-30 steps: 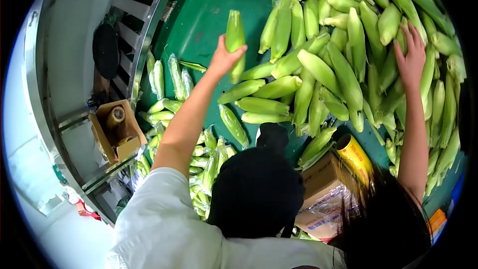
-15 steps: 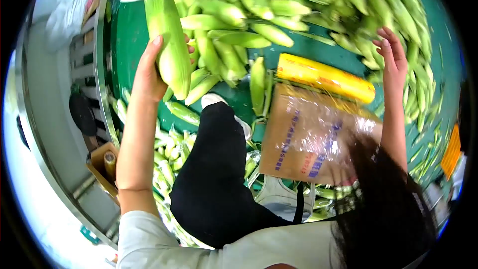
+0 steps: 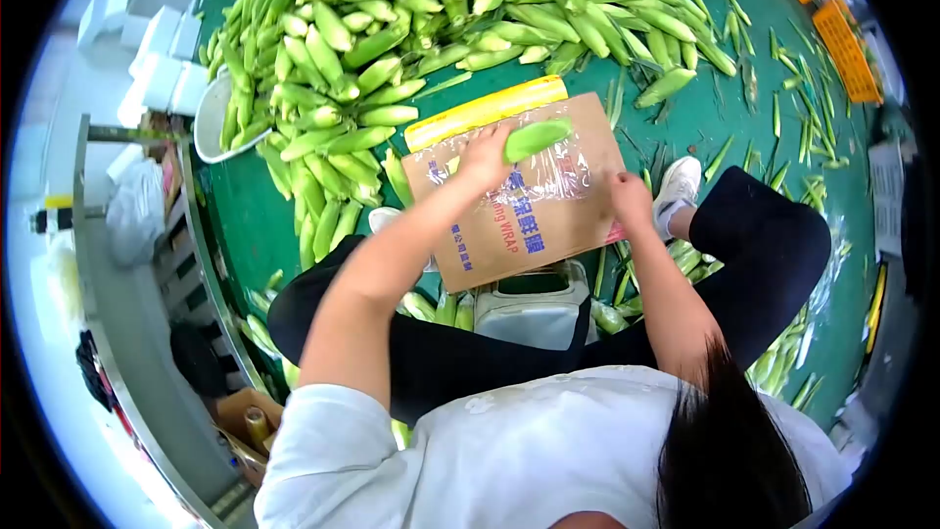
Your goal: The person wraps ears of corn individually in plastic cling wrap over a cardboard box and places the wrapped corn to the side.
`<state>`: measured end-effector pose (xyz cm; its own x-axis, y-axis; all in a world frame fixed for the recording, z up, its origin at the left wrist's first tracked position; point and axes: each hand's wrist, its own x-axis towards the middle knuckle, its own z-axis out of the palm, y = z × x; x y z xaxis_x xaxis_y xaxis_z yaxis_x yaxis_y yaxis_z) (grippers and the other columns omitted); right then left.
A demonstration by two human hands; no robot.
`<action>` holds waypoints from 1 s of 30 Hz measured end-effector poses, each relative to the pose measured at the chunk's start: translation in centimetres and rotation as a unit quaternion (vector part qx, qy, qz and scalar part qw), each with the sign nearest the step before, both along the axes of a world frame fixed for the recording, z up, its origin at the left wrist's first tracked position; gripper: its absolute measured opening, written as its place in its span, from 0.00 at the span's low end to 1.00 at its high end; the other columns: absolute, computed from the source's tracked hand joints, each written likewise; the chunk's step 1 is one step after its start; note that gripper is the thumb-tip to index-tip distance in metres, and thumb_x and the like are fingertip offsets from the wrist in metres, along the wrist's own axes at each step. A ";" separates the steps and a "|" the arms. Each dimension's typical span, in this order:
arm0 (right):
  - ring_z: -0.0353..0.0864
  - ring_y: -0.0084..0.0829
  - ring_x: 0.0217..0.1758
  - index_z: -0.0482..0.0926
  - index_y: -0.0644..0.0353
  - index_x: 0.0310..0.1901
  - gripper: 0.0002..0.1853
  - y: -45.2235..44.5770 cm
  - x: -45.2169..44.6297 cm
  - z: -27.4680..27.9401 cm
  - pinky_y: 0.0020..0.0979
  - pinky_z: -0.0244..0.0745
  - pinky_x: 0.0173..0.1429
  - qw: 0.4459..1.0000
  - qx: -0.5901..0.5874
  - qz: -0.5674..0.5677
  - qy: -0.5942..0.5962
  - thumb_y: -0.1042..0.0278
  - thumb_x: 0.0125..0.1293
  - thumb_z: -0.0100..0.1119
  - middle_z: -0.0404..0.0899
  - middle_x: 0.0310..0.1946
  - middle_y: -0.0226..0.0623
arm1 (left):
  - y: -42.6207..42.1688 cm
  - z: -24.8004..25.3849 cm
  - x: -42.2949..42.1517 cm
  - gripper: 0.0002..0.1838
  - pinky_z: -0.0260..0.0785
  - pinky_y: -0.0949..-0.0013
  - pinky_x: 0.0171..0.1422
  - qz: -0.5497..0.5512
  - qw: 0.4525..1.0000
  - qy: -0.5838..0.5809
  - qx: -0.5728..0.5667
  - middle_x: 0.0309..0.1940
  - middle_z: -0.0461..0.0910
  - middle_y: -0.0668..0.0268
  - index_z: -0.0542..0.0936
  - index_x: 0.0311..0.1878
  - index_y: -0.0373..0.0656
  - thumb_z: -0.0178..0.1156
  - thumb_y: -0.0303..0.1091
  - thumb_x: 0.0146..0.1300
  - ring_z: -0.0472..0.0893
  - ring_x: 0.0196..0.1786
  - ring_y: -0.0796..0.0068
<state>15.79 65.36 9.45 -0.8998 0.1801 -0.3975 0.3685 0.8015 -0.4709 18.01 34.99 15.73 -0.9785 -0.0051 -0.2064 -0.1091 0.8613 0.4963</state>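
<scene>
The left hand [image 3: 483, 159] is wrapped around a green, husk-covered ear of corn [image 3: 537, 141], which sticks out to the right of it. This ear lies over crinkled clear plastic film [image 3: 566, 176] on top of a brown cardboard box [image 3: 465, 225] with blue and red print. The right hand [image 3: 632, 199] has its fingers curled at the box's right edge; whether they pinch anything I cannot tell. Along the box's far side lies a long yellow roll [image 3: 487, 113]. Just beyond, a large heap of green corn ears [image 3: 421, 24] spreads over the green surface [image 3: 710, 113], reaching down the box's left side. A white basin [image 3: 212, 118] stands at the heap's left edge. On the far right are two orange slotted panels [image 3: 847, 49].
</scene>
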 end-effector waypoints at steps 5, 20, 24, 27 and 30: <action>0.86 0.51 0.45 0.86 0.59 0.43 0.24 -4.5 3.0 3.8 0.46 0.80 0.50 0.992 0.067 0.102 -0.031 0.44 0.62 0.62 0.87 0.39 0.51 | 2.2 -2.6 4.0 0.35 0.59 0.43 0.72 -0.008 0.986 0.054 -0.155 0.56 0.74 0.60 0.68 0.72 0.60 0.58 0.24 0.61 0.73 0.62 0.59; 0.77 0.52 0.52 0.76 0.60 0.48 0.14 -14.2 0.1 3.0 0.45 0.75 0.58 0.896 -0.165 0.327 0.252 0.65 0.63 0.64 0.78 0.52 0.45 | 1.7 -0.4 3.5 0.39 0.53 0.33 0.73 -0.023 0.995 0.033 -0.089 0.70 0.65 0.53 0.68 0.71 0.51 0.65 0.30 0.51 0.66 0.73 0.54; 0.75 0.47 0.61 0.73 0.52 0.63 0.30 -12.5 0.3 0.6 0.47 0.68 0.68 0.833 -0.114 0.395 0.371 0.59 0.59 0.70 0.76 0.58 0.42 | -1.1 -3.4 9.8 0.29 0.57 0.44 0.74 0.033 0.970 0.235 0.054 0.65 0.67 0.43 0.69 0.63 0.36 0.64 0.31 0.58 0.67 0.68 0.44; 0.73 0.44 0.65 0.70 0.46 0.69 0.39 -11.5 2.1 3.5 0.47 0.65 0.71 0.803 -0.062 0.485 0.342 0.55 0.55 0.73 0.74 0.61 0.40 | -2.3 -2.1 14.6 0.26 0.60 0.47 0.70 -0.073 0.978 0.183 -0.068 0.59 0.71 0.51 0.73 0.58 0.38 0.67 0.39 0.59 0.70 0.62 0.47; 0.72 0.45 0.65 0.70 0.44 0.70 0.41 -13.1 0.3 1.4 0.46 0.65 0.71 0.815 -0.045 0.508 0.275 0.57 0.53 0.75 0.73 0.63 0.40 | -3.2 -2.5 16.2 0.30 0.63 0.52 0.62 0.015 0.982 0.124 -0.143 0.51 0.72 0.56 0.74 0.55 0.41 0.71 0.48 0.55 0.71 0.57 0.53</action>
<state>16.06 52.24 10.85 -0.6139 -0.7760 0.1449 -0.7497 0.5157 -0.4147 34.25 31.78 13.24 -0.9970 -0.0568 0.0530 -0.0420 0.9678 0.2483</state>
